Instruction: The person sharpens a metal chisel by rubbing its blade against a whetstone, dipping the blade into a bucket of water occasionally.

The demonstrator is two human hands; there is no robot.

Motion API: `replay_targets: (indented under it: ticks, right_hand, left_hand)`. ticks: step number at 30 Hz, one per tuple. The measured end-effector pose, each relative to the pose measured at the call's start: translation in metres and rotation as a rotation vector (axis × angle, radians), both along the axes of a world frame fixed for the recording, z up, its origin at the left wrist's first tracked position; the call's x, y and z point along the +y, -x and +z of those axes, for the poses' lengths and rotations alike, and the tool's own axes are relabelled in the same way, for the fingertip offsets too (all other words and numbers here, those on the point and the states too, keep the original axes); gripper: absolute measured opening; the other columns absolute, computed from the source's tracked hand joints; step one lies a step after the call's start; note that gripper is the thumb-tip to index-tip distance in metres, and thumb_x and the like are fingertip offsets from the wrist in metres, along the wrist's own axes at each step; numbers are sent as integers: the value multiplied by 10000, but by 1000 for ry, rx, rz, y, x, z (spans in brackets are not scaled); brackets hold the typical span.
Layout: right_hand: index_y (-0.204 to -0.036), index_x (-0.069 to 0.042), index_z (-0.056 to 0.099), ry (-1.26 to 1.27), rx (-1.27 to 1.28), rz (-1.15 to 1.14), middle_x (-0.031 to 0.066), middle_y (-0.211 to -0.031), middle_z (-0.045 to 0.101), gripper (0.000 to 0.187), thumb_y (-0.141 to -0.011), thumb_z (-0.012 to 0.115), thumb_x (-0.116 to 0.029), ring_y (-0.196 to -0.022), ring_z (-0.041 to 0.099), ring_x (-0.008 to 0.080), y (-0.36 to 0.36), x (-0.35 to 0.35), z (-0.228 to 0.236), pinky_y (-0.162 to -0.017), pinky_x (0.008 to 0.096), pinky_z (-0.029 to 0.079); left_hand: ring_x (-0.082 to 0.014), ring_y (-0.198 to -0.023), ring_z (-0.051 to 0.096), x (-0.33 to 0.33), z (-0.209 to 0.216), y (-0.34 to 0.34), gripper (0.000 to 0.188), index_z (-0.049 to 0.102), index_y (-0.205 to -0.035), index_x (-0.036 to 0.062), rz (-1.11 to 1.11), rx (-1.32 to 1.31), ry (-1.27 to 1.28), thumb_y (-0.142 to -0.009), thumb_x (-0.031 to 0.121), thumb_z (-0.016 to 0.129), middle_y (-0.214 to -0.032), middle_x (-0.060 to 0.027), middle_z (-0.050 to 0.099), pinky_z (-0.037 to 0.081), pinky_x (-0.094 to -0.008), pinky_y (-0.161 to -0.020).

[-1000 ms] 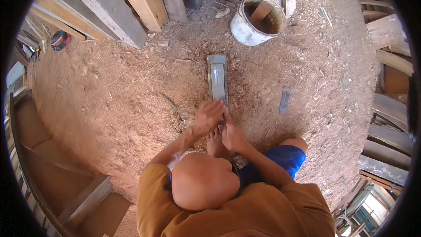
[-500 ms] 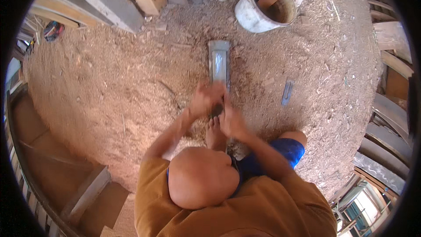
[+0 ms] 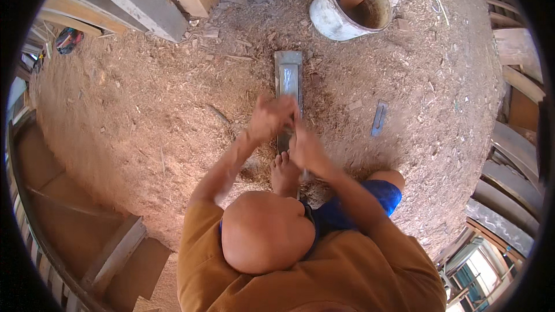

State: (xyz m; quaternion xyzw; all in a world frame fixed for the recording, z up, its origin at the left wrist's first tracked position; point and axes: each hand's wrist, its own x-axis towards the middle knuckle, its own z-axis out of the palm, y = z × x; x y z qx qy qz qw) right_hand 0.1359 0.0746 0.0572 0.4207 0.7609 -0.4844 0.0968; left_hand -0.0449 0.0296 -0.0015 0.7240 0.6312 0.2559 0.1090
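Note:
On the ground ahead of me lies a long narrow board (image 3: 288,56) with a wet, shiny grey sharpening stone (image 3: 289,78) on top. My left hand (image 3: 272,119) is over the near part of the stone with its fingers curled and pressed together. Closer to me and slightly to the right, my right hand (image 3: 307,151) is closed too, its fingers almost meeting the left ones. Something dark and thin shows between them, too blurred and covered to name. My bare foot (image 3: 284,174) rests at the board's near end. A slotted flat metal plate (image 3: 379,118) lies to the right.
A dirty white bucket (image 3: 341,20) with a wooden block in it stands beyond the stone. Timber planks (image 3: 136,3) lean at the far left. Wood shavings cover the ground. Curved wooden pieces (image 3: 509,185) are stacked along the right, and a large wooden frame (image 3: 115,254) lies at the lower left.
Both hands have slid a little forward along the stone, away from me, staying together. The stone, foot, metal plate and bucket keep their places.

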Motion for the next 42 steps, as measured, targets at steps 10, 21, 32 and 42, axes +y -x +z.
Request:
replay_targets:
  ticks: [10, 21, 32, 42]
  right_hand:
    - [-1670, -37, 118, 111, -88, 55, 336, -1031, 717, 790, -995, 513, -142, -906, 724, 483, 9, 21, 24, -824, 535, 589]
    - [-1690, -87, 29, 386, -102, -46, 309, -1069, 726, 838, -988, 486, -77, -788, 713, 490, 64, 121, 36, -752, 532, 596]
    - [-1673, -23, 110, -111, 77, -24, 260, -1031, 742, 816, -970, 516, -108, -746, 738, 407, 50, 68, -3, -736, 458, 600]
    - [-1674, -37, 100, -18, 56, -36, 338, -1161, 697, 832, -942, 494, -48, -941, 699, 505, -13, -16, -6, -854, 560, 566]
  left_hand:
    - [-188, -1255, 685, 9, 20, 9, 424, 719, -1247, 138, -81, -46, 266, -875, 329, 786, -1292, -42, 751, 464, -440, -1051]
    - [-242, -1183, 709, 89, 8, 65, 441, 738, -1224, 107, -76, -91, 104, -840, 313, 810, -1254, -103, 755, 462, -466, -1042]
    - [-187, -1129, 737, 72, -7, 54, 423, 751, -1198, 158, -38, 82, -93, -858, 401, 813, -1254, -64, 767, 468, -507, -1054]
    - [-200, -1150, 736, -23, -9, -18, 440, 755, -1196, 122, -30, -95, 7, -814, 321, 846, -1226, -74, 771, 497, -493, -1014]
